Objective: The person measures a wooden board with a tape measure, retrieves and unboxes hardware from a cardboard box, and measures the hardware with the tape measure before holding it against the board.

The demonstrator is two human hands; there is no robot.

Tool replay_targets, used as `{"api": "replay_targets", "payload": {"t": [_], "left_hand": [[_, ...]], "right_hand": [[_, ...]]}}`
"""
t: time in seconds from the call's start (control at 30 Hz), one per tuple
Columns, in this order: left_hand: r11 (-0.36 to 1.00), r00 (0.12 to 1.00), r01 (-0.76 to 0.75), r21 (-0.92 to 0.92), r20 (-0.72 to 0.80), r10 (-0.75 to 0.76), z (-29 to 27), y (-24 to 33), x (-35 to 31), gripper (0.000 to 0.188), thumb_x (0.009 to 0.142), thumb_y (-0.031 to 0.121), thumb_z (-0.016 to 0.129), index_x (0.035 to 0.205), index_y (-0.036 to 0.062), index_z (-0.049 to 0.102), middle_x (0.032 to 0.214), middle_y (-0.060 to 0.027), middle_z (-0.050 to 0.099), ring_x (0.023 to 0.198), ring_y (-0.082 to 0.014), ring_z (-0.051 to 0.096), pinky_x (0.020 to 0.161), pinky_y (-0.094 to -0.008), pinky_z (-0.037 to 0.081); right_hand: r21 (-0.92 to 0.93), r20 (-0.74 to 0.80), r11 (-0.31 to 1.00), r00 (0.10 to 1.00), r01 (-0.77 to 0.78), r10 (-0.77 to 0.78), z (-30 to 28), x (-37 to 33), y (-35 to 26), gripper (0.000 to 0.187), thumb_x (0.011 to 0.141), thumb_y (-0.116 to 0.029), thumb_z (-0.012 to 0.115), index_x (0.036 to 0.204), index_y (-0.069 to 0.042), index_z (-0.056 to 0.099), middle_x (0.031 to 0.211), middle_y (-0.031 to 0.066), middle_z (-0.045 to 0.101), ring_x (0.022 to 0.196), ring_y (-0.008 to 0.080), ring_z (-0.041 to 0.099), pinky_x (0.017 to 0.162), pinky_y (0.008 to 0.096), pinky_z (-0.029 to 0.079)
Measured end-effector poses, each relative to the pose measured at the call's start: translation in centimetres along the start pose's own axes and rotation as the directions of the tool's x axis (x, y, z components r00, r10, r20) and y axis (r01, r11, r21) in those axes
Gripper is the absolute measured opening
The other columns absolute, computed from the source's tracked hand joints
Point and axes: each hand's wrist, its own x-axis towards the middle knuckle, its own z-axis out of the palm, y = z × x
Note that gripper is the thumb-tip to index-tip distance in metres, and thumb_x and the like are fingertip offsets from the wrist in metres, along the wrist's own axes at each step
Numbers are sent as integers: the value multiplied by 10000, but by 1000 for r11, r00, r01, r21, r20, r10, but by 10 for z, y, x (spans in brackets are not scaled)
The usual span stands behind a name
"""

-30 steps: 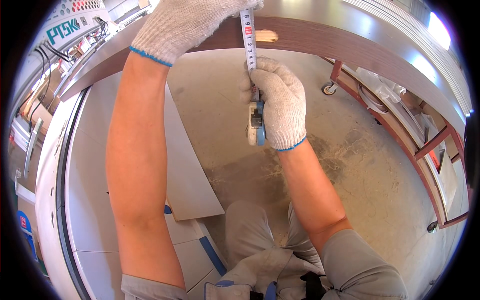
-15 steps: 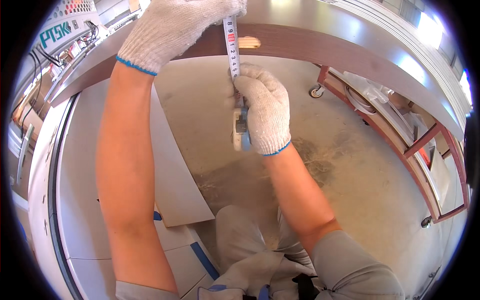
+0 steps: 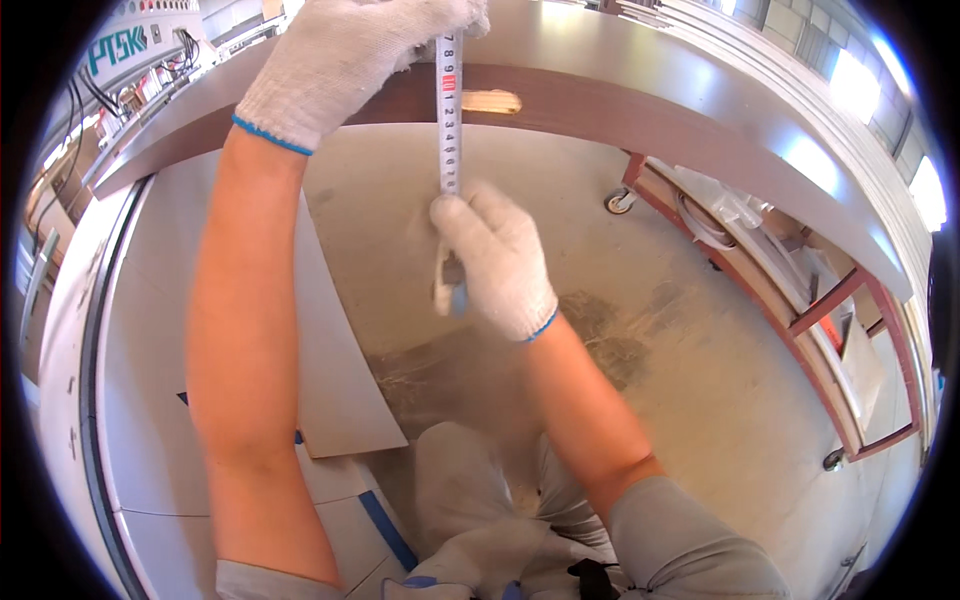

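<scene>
A white tape measure blade (image 3: pixel 449 120) stretches down from a dark board (image 3: pixel 660 55) at the top, crossing its brown front edge. At the blade's upper end my left hand (image 3: pixel 345 65), in a knitted glove with blue cuff trim, is closed on it; the fingertips are partly cut off by the upper rim. Lower down, my right hand (image 3: pixel 500 255), gloved alike, grips the tape measure case (image 3: pixel 443 285), which is mostly hidden and blurred. Just right of the blade, a pale wooden oblong (image 3: pixel 492 102) shows in the board's edge.
Flat grey panels (image 3: pixel 160 390) lie to the left, one corner (image 3: pixel 375 435) jutting toward my knees. At right stands a reddish-brown wheeled cart (image 3: pixel 800 320) holding plastic wrap and boards. Upper left is a white machine (image 3: pixel 140 40) with cables.
My right hand has moved down and slightly left with the tape measure case, so more blade shows between my hands. My left hand stays almost where it was. The view has shifted slightly.
</scene>
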Motion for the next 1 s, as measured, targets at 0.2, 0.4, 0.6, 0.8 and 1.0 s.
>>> {"api": "replay_targets", "payload": {"t": [0.2,0.4,0.6,0.8,1.0], "left_hand": [[891,956,288,-352,50,-290,-24,9,7,611,1124,506,486,897,-3,735,726,-47,636,613,-113,535,523,-258,370],[783,927,360,-507,99,-362,-28,0,14,658,1124,549,479,889,-17,720,744,-75,644,624,-124,574,513,-250,378],[790,937,337,-513,96,-337,-28,8,12,571,1102,494,587,875,-18,694,727,-53,613,621,-108,551,502,-232,363],[832,942,327,-447,86,-325,-24,6,11,522,1114,450,577,902,-6,716,739,-47,627,618,-109,538,514,-247,385],[864,946,320,-389,72,-317,-28,9,7,490,1111,422,577,913,-2,720,740,-42,627,615,-106,531,523,-247,392]], "right_hand": [[-33,-70,999,997,40,-42,15,-41,-18,262,1078,-191,504,970,4,640,738,95,631,491,180,616,461,308,491],[-294,-16,945,989,-146,148,-2,-90,16,330,1058,-256,495,935,-6,674,772,63,681,561,156,647,569,303,520],[-664,227,747,958,20,176,-40,-100,100,308,1077,-302,569,1009,-46,726,839,145,717,763,303,706,728,406,554],[-877,372,387,913,286,169,-54,-90,129,393,1077,-407,527,893,-91,669,878,156,725,865,394,710,764,519,546],[-890,385,353,891,289,240,-46,-82,128,373,1066,-394,545,886,-92,670,870,149,729,856,386,713,767,518,551]]}}
